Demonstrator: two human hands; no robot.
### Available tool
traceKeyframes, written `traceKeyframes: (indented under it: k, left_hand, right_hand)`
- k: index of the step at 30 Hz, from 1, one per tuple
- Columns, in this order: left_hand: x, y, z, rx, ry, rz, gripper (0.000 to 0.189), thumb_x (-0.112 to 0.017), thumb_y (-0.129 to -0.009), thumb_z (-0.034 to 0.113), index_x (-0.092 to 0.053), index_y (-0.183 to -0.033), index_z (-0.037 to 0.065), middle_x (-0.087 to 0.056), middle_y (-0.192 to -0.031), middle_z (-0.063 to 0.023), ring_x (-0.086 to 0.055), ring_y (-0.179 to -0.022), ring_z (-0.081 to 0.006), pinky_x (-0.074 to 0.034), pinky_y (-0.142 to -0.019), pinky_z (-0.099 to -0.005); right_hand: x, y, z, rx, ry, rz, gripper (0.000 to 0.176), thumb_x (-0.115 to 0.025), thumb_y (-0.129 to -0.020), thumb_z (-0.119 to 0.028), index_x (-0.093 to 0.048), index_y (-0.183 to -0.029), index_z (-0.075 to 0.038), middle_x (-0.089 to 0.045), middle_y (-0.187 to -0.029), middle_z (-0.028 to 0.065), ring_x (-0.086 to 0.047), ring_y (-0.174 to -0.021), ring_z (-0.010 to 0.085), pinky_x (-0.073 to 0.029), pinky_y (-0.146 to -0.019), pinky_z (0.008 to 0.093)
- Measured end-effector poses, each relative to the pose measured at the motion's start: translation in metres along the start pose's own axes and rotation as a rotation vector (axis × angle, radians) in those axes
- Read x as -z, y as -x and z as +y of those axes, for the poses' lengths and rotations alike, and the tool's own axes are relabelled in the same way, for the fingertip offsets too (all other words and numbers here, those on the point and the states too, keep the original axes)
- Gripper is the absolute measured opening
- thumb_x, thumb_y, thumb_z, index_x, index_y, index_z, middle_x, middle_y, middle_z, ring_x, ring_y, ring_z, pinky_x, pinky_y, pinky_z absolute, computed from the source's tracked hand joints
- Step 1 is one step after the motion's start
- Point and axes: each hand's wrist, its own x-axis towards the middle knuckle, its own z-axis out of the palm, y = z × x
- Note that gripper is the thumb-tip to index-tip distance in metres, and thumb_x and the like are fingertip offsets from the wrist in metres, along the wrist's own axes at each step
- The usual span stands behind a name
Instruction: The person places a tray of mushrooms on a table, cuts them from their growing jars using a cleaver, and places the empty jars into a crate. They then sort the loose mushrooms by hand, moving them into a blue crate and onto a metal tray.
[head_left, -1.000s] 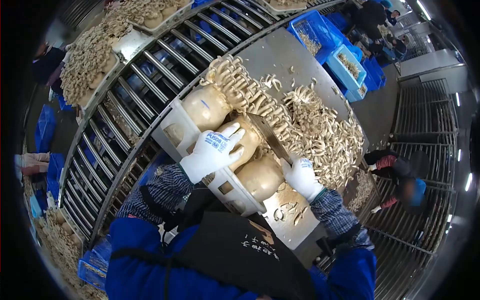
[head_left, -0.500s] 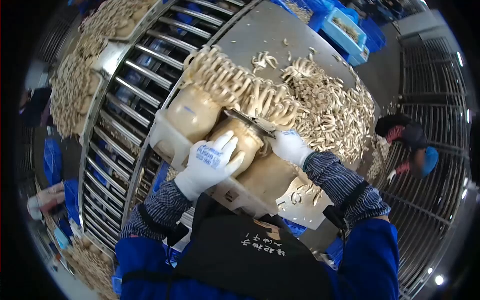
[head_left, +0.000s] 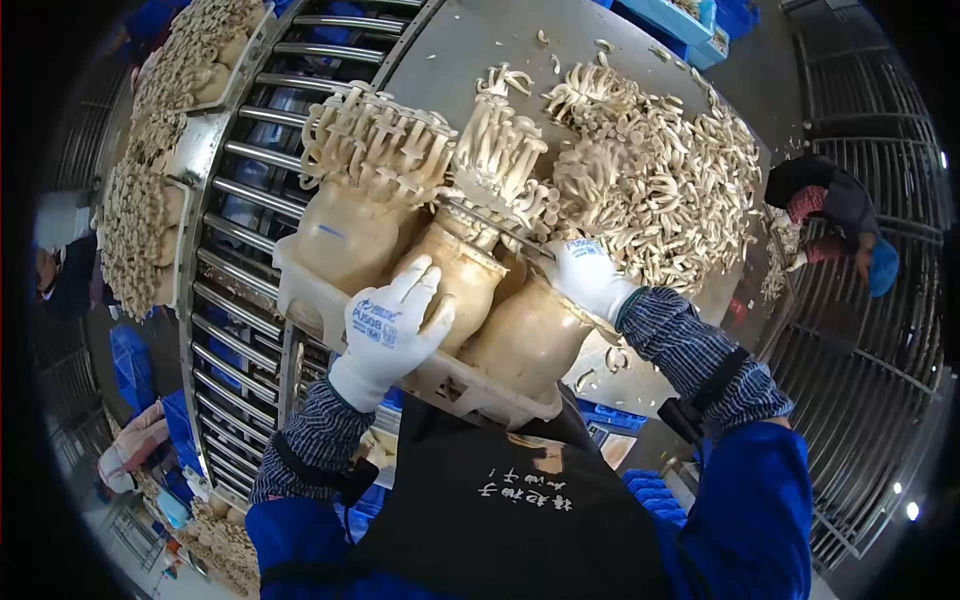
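My left hand [head_left: 390,325], in a white printed glove, lies with its fingers spread against the middle cultivation bottle [head_left: 452,272]. In my right hand [head_left: 590,275], also gloved in white, is the handle of a knife [head_left: 492,222]. Its blade crosses the mouth of the middle bottle, at the base of a mushroom cluster [head_left: 497,160]. To the left, another bottle [head_left: 350,238] carries an uncut cluster of mushrooms [head_left: 375,135]. A third bottle [head_left: 530,335] lies under my right hand, with no cluster showing on it. A pale plastic crate [head_left: 455,385] holds the bottles.
A big heap of loose mushrooms [head_left: 660,180] covers the metal table [head_left: 475,50] ahead. Left of it runs a roller conveyor [head_left: 250,190], with mushroom-filled crates [head_left: 140,230] beyond. Another person [head_left: 835,205] bends over at the right. Blue bins [head_left: 690,25] stand at the far end.
The view has shifted, and the crate and bottles appear turned slightly. The knife remains at the middle bottle's mouth, and that bottle's cluster now stands more apart from the left one.
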Motion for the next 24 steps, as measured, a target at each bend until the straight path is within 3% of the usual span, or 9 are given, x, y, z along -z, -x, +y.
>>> traceKeyframes:
  k: [4, 7, 9, 10, 16, 18, 20, 24]
  left_hand:
    - [-0.004, -0.001, 0.001, -0.016, -0.007, 0.011, 0.026, -0.076, -0.076, 0.022, -0.074, -0.096, 0.005, -0.073, -0.109, -0.0163, -0.068, -0.068, -0.0209, -0.049, -0.054, -0.031]
    - [-0.008, 0.002, -0.001, 0.06, 0.018, -0.022, 0.03, -0.075, -0.078, 0.025, -0.073, -0.099, 0.004, -0.073, -0.109, -0.0152, -0.068, -0.064, -0.0193, -0.05, -0.055, -0.0306]
    - [-0.007, 0.005, -0.001, 0.107, 0.024, -0.056, 0.032, -0.075, -0.079, 0.026, -0.073, -0.1, 0.003, -0.073, -0.109, -0.0144, -0.067, -0.062, -0.0186, -0.05, -0.055, -0.0305]
    - [-0.008, 0.006, -0.001, 0.111, 0.024, -0.057, 0.032, -0.075, -0.08, 0.027, -0.073, -0.101, 0.003, -0.073, -0.11, -0.0138, -0.067, -0.061, -0.0183, -0.049, -0.055, -0.0305]
    - [-0.01, 0.008, -0.002, 0.134, 0.021, -0.047, 0.033, -0.074, -0.082, 0.03, -0.073, -0.103, 0.005, -0.073, -0.11, -0.0126, -0.064, -0.057, -0.0174, -0.047, -0.053, -0.0313]
    - [-0.01, 0.005, -0.002, 0.14, 0.02, -0.077, 0.034, -0.074, -0.082, 0.031, -0.072, -0.104, 0.005, -0.073, -0.111, -0.0125, -0.064, -0.057, -0.0168, -0.047, -0.053, -0.0305]
    - [-0.006, 0.003, -0.001, 0.143, 0.019, -0.11, 0.034, -0.075, -0.081, 0.03, -0.072, -0.105, 0.005, -0.073, -0.112, -0.0125, -0.064, -0.056, -0.0165, -0.047, -0.052, -0.03]
    - [-0.006, 0.006, -0.002, 0.161, 0.003, -0.117, 0.037, -0.076, -0.079, 0.029, -0.071, -0.107, 0.005, -0.072, -0.114, -0.0127, -0.062, -0.054, -0.0158, -0.047, -0.051, -0.0294]
  right_hand:
    - [-0.023, -0.012, 0.007, 0.101, 0.093, 0.113, 0.031, -0.054, -0.096, -0.029, -0.067, -0.101, -0.001, -0.07, -0.09, 0.0244, -0.068, -0.088, 0.0416, -0.053, -0.079, 0.0505]
    - [-0.02, -0.011, 0.008, -0.022, -0.01, 0.035, 0.03, -0.055, -0.094, -0.029, -0.067, -0.101, -0.002, -0.07, -0.09, 0.0244, -0.069, -0.086, 0.041, -0.053, -0.078, 0.0503]
    - [-0.022, -0.013, 0.012, 0.01, 0.066, -0.004, 0.035, -0.052, -0.1, -0.033, -0.068, -0.117, -0.007, -0.071, -0.095, 0.0262, -0.069, -0.086, 0.0418, -0.055, -0.078, 0.0498]
    - [-0.024, -0.014, 0.014, 0.009, 0.064, -0.018, 0.035, -0.052, -0.1, -0.033, -0.068, -0.117, -0.007, -0.071, -0.095, 0.0262, -0.069, -0.086, 0.0418, -0.055, -0.078, 0.0498]
    - [0.005, -0.027, -0.001, 0.017, 0.258, -0.138, 0.033, -0.056, -0.095, -0.028, -0.067, -0.103, 0.002, -0.067, -0.08, 0.0269, -0.069, -0.075, 0.0418, -0.056, -0.069, 0.0509]
    - [-0.009, -0.059, -0.002, 0.016, 0.181, -0.119, 0.032, -0.056, -0.093, -0.025, -0.066, -0.098, 0.005, -0.068, -0.077, 0.0264, -0.069, -0.075, 0.0422, -0.056, -0.071, 0.0495]
    - [-0.041, -0.105, 0.012, 0.185, 0.34, -0.279, 0.033, -0.055, -0.09, -0.023, -0.071, -0.096, 0.005, -0.071, -0.09, 0.026, -0.07, -0.087, 0.0416, -0.055, -0.083, 0.0487]
    - [-0.071, -0.112, 0.04, 0.068, 0.211, -0.053, 0.035, -0.054, -0.093, -0.026, -0.071, -0.094, 0.005, -0.071, -0.092, 0.0266, -0.069, -0.091, 0.0416, -0.054, -0.085, 0.0485]
